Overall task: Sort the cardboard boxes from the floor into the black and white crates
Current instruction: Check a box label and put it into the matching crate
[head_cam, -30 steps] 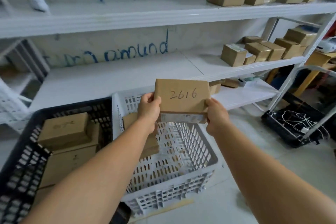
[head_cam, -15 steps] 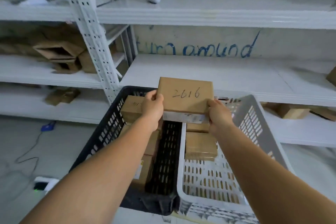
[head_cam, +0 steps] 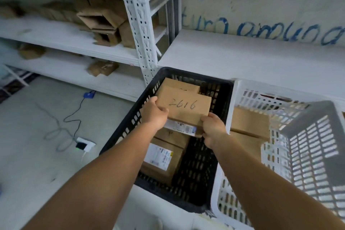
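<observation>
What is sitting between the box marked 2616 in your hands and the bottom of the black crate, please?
In the head view, other cardboard boxes lie stacked in the black crate directly beneath the box marked 2616, which the left hand and right hand hold.

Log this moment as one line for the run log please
step: placing box | held: box marked 2616 | left hand: grips box | right hand: grips box | position: over black crate | white crate: beside
</observation>
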